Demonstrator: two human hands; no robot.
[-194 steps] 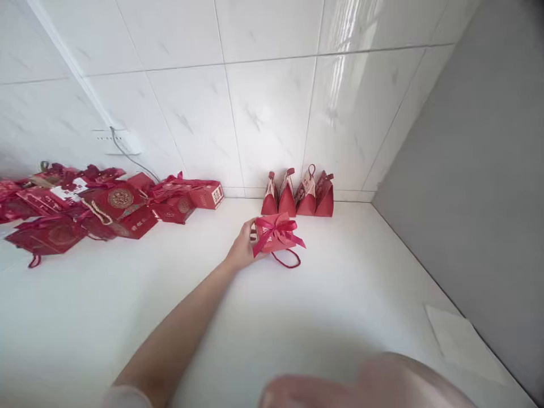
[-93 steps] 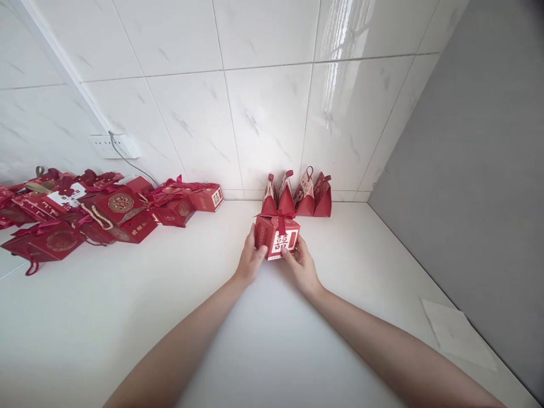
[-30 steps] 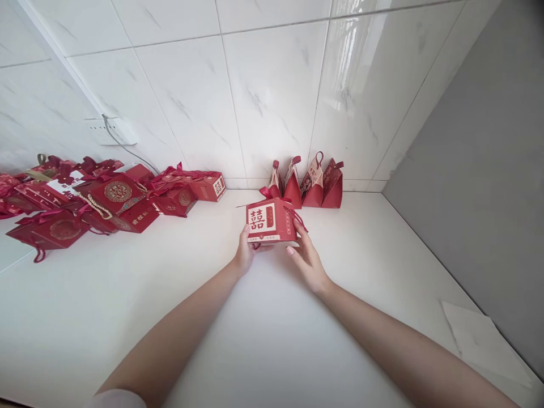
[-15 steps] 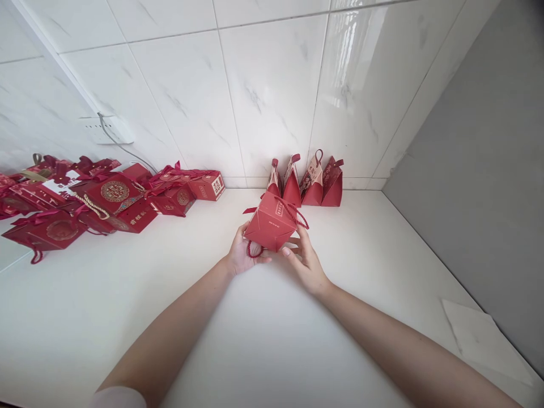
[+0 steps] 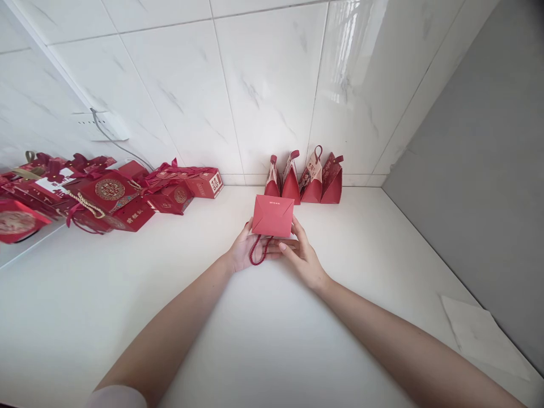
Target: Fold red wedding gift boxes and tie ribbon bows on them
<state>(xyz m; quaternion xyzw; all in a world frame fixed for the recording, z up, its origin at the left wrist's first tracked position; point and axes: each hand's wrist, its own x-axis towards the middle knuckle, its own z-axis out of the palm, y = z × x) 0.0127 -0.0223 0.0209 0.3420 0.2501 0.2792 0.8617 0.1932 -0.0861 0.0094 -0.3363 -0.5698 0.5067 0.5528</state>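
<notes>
A small red gift box is held up between both hands, one flat face with diagonal fold lines turned toward me. Its dark red cord handle hangs in a loop below, over the palm. On the box's left side my left hand supports it from beneath, palm up, thumb at the edge. My right hand grips the right edge, fingers curving behind and under the box. The far sides of the box are hidden.
Several red triangular gift boxes stand against the tiled wall behind. At the left lies a pile of red decorated boxes with ribbons. A grey cable runs from the wall socket. A grey panel bounds the right side.
The box has turned, so its folded face now lies level and its side print is out of sight. The cord loop hangs lower. At far left, one red box in the pile has shifted left.
</notes>
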